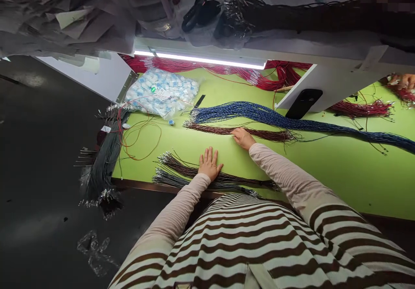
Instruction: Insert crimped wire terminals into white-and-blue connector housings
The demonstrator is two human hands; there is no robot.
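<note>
My left hand [210,164] lies flat with its fingers spread, partly over a bundle of dark brown wires [181,164] at the table's front edge. Nearest the edge runs a grey wire bundle [175,179], its silvery terminals at the ends. Farther up, my right hand [244,139] has its fingers bent and pressed together at the near side of a reddish-brown wire bundle [214,129], seemingly pinching some of its wires; the fingertips are partly hidden. Directly behind that bundle stretches a long bundle of blue-and-black wires [246,111], reaching off to the right.
A clear bag of white and blue parts [162,89] sits at the back left of the green table [324,172]. Grey wires [105,163] hang over the left edge. A black phone [304,103] leans on a white panel. Red wires [188,65] lie under the lit shelf.
</note>
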